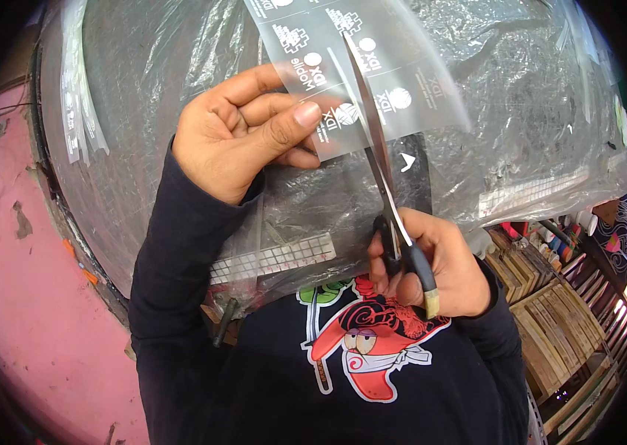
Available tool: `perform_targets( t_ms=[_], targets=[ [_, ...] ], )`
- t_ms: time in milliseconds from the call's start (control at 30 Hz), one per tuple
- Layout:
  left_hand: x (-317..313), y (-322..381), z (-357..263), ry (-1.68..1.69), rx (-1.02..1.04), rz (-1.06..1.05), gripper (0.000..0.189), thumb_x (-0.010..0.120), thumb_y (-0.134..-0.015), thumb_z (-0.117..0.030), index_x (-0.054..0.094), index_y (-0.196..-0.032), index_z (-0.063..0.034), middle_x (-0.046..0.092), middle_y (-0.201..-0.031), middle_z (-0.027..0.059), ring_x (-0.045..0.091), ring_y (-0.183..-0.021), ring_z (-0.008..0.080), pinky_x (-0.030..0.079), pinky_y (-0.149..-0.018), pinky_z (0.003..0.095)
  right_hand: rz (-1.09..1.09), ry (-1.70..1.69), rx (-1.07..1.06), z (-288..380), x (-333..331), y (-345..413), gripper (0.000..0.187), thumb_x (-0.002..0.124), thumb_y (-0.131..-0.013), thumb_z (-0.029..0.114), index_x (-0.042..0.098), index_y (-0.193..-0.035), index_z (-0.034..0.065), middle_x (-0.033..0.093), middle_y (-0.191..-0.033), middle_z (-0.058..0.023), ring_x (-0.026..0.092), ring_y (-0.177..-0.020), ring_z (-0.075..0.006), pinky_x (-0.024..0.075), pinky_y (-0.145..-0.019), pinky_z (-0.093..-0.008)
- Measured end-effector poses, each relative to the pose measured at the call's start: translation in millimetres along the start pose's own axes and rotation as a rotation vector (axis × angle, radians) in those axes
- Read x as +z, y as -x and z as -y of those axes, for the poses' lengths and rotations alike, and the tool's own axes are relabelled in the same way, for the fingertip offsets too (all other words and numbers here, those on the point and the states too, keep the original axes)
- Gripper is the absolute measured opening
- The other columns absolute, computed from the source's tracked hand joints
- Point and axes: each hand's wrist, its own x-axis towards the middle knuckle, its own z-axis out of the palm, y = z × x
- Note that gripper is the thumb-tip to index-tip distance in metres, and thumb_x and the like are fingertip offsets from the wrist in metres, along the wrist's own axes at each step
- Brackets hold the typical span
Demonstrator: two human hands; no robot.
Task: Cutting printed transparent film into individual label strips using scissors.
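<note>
A translucent plastic sheet (369, 72) printed with white logos and writing lies above the work surface. My left hand (252, 128) pinches its near left edge between the thumb and the fingers. In my right hand (430, 267) is a pair of scissors (384, 189) with black handles, one of them with yellowish tape at its end. The long blades point away from me and are partly open, with the sheet between them. A cut runs up the sheet from its near edge, left of the upper blade.
Clear plastic film (152, 72) covers the table. Printed strips (77, 94) lie at the left, more strips (574, 55) at the far right. Gridded strips (277, 258) run along the near edge. Wooden frames (558, 328) are stacked at the lower right, beside a pink wall (41, 278) at left.
</note>
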Motion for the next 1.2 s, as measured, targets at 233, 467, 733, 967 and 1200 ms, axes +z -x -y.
perform_targets(
  t_ms=[233, 467, 733, 967, 1200],
  targets=[
    [-1, 1, 1, 0.042, 0.011, -0.003, 0.041, 0.064, -0.090, -0.010, 0.050, -0.125, 0.0071, 0.068, -0.104, 0.0163, 0.069, -0.083, 0.0172, 0.058, -0.070, 0.0268, -0.044, -0.002, 0.005, -2, 2, -1, 0.034, 0.079, -0.077, 0.010, 0.052, -0.095, -0.0027, 0.063, -0.078, -0.0026, 0.059, -0.075, -0.0051, 0.0484, -0.070, -0.0219],
    [0, 2, -3, 0.065, -0.003, 0.004, 0.041, 0.064, -0.090, -0.009, 0.050, -0.125, 0.0074, 0.068, -0.105, 0.0169, 0.069, -0.083, 0.0183, 0.059, -0.070, 0.0272, -0.049, -0.035, -0.023, -7, 4, -2, 0.032, 0.079, -0.077, 0.007, 0.052, -0.093, -0.0020, 0.062, -0.079, -0.0024, 0.058, -0.074, -0.0048, 0.0481, -0.070, -0.0216],
    [-1, 2, -2, 0.082, -0.002, 0.012, 0.041, 0.064, -0.091, -0.009, 0.049, -0.126, 0.0075, 0.068, -0.104, 0.0174, 0.069, -0.083, 0.0193, 0.058, -0.071, 0.0273, -0.038, -0.077, -0.020, -9, 2, -1, 0.032, 0.079, -0.076, 0.005, 0.051, -0.090, -0.0009, 0.062, -0.080, -0.0016, 0.058, -0.076, -0.0046, 0.0481, -0.070, -0.0214],
    [0, 1, -2, 0.071, 0.012, 0.014, 0.042, 0.064, -0.091, -0.010, 0.049, -0.126, 0.0075, 0.068, -0.104, 0.0177, 0.069, -0.083, 0.0190, 0.058, -0.071, 0.0273, -0.041, -0.085, -0.020, -10, 1, 1, 0.029, 0.078, -0.078, 0.003, 0.052, -0.090, -0.0006, 0.063, -0.081, -0.0026, 0.060, -0.076, -0.0053, 0.0488, -0.070, -0.0211],
    [-1, 1, -2, 0.057, 0.003, 0.001, 0.042, 0.064, -0.090, -0.010, 0.049, -0.127, 0.0069, 0.068, -0.104, 0.0152, 0.068, -0.082, 0.0167, 0.058, -0.069, 0.0263, -0.058, -0.066, -0.014, -11, 0, 2, 0.027, 0.077, -0.078, 0.001, 0.052, -0.088, -0.0002, 0.064, -0.080, -0.0029, 0.061, -0.075, -0.0055, 0.0487, -0.067, -0.0205]
  ],
)
